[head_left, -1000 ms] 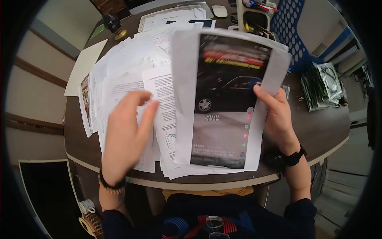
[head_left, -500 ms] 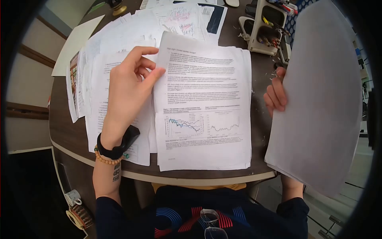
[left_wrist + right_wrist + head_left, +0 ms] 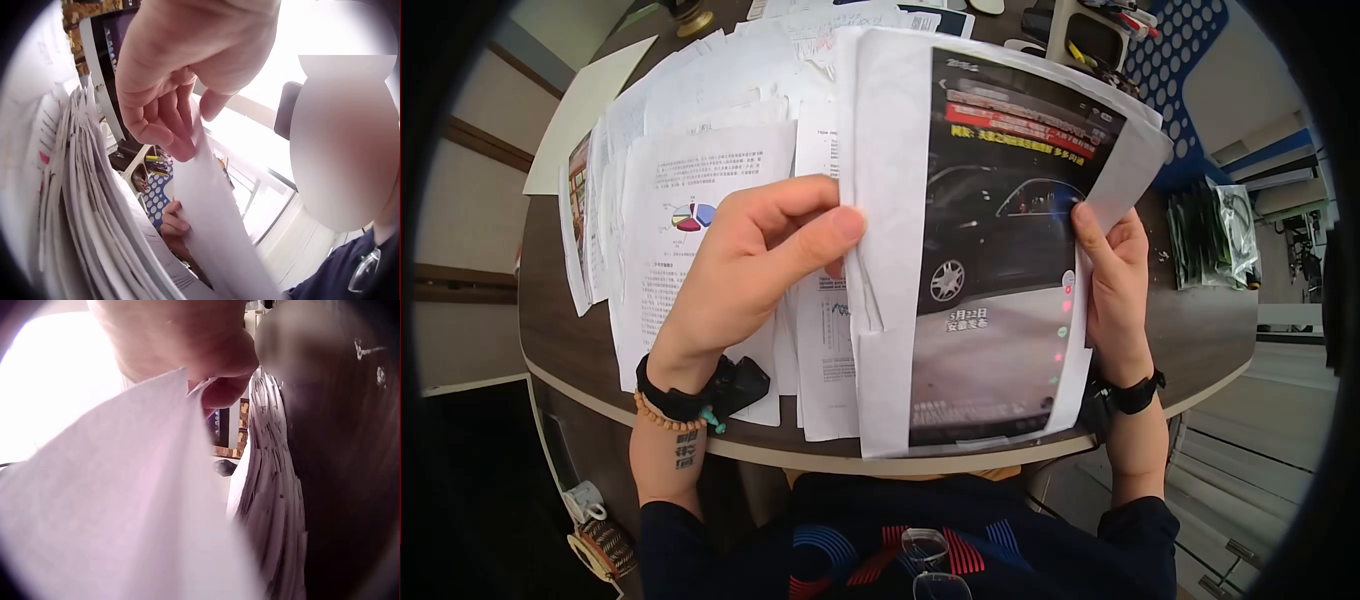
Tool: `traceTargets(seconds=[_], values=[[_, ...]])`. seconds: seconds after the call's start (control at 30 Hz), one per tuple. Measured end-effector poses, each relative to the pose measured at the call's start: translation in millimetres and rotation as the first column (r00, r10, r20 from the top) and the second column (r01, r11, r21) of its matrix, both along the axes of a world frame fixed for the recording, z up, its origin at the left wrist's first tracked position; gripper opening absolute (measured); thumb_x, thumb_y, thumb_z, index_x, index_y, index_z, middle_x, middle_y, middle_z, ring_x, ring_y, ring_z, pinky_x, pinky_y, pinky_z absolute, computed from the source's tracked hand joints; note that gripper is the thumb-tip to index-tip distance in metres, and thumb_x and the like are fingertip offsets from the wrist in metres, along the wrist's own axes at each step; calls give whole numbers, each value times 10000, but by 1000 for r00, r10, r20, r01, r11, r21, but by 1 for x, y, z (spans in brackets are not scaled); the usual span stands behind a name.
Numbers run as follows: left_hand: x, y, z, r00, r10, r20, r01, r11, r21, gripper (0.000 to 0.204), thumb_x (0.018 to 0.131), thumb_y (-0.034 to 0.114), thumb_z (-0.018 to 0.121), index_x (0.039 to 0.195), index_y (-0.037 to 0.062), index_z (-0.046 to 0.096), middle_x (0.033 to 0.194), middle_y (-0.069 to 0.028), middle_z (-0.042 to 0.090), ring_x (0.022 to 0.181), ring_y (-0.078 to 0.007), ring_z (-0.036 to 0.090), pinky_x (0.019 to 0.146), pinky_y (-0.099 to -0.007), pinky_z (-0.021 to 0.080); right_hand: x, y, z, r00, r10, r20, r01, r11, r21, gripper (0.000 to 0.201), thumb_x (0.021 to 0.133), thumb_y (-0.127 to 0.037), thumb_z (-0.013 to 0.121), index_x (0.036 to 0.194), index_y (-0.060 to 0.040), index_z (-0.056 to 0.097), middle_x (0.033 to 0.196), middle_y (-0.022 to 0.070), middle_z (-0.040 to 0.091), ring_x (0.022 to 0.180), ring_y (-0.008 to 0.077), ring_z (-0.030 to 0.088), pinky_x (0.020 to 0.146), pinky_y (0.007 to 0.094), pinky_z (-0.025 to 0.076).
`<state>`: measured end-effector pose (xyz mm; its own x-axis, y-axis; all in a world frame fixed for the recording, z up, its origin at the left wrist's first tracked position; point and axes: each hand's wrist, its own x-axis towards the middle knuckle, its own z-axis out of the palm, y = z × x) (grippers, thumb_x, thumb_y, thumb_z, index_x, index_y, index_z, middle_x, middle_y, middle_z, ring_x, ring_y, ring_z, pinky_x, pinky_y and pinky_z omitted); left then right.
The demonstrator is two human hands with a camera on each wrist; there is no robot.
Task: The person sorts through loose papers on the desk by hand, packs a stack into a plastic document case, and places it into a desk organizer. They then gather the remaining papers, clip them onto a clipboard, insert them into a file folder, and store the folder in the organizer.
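Here, your left hand and right hand pinch, at nine and three o'clock, curved white paper sheets printed with a dark car, above a layered white paper stack.

Car-picture sheet back over chart page, left hand now pinching the sheet's edge
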<state>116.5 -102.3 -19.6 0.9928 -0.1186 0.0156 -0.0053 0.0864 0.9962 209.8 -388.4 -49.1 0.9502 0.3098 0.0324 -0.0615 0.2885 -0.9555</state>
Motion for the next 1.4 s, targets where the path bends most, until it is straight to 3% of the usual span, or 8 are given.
traceTargets(seconds=[0.4, 0.67, 0.77, 0.8, 0.9, 1.3, 1.37, 1.4], values=[[-6, 7, -7, 983, 155, 101, -161, 985, 57, 217, 901, 195, 685, 815, -4, 672, 733, -8, 644, 644, -46, 518, 593, -193, 413, 5, -9, -10, 995, -65, 80, 74, 990, -118, 226, 995, -235, 523, 957, -34, 620, 805, 19, 664, 576, 72, 607, 491, 222, 513], [-1, 8, -7, 955, 295, -24, -296, 951, -91, 286, 963, 270, 592, 917, -2, 667, 770, 3, 634, 664, -53, 495, 640, -196, 414, 19, -26, 5, 991, -127, 47, 119, 981, 151, 303, 1014, -316, 470, 1074, -47, 597, 1059, 67, 660, 915, 139, 654, 802, 267, 526], [1, 9, -9, 955, 297, -9, -297, 955, -17, 275, 960, 260, 600, 916, -3, 669, 762, 8, 629, 662, -51, 492, 634, -191, 407, 19, -31, -13, 990, 126, -59, -80, 861, 503, 259, 1023, -249, 440, 1150, -34, 513, 865, 28, 625, 740, 116, 623, 742, 231, 507], [2, 9, -9, 956, 295, -12, -295, 955, -17, 275, 960, 260, 600, 916, -3, 669, 762, 8, 629, 662, -51, 492, 634, -191, 407, 71, -59, -73, 753, 607, 253, -555, 380, 741, 222, 1011, -183, 440, 1163, -25, 474, 681, 22, 513, 531, 111, 511, 619, 226, 464], [3, 11, -9, 949, 314, -28, -312, 948, 53, 263, 959, 248, 602, 921, -2, 673, 756, 13, 626, 656, -47, 487, 631, -184, 398, 40, -42, -14, 885, 460, 72, -402, 678, 615, 212, 1011, -164, 399, 1137, -30, 503, 595, 31, 439, 421, 117, 412, 463, 248, 315], [2, 6, -10, 926, 371, -70, -348, 910, 223, 447, 833, 24, 691, 1224, -61, 490, 1020, -77, 578, 714, -52, 571, 614, -166, 462, 37, -28, 3, 848, 491, 197, -528, 808, 262, 297, 981, -253, 482, 1104, 17, 498, 686, 57, 549, 543, 141, 486, 560, 262, 397], [2, 5, -9, 918, 394, -42, -370, 891, 264, 422, 846, 28, 678, 1219, -48, 497, 1047, -75, 564, 753, -49, 573, 631, -171, 459, 9, -9, 1, 991, -62, -118, 60, 998, -18, 245, 945, -182, 552, 1055, 28, 616, 842, 33, 660, 702, 79, 603, 635, 235, 488], [1, 5, -9, 910, 413, -24, -388, 871, 301, 396, 858, 32, 665, 1214, -35, 504, 1073, -73, 549, 792, -46, 575, 648, -176, 456, -5, 2, 17, 999, -1, -42, 1, 1000, -3, 222, 924, -122, 592, 1084, 30, 611, 964, 43, 674, 800, 57, 622, 697, 219, 506]])
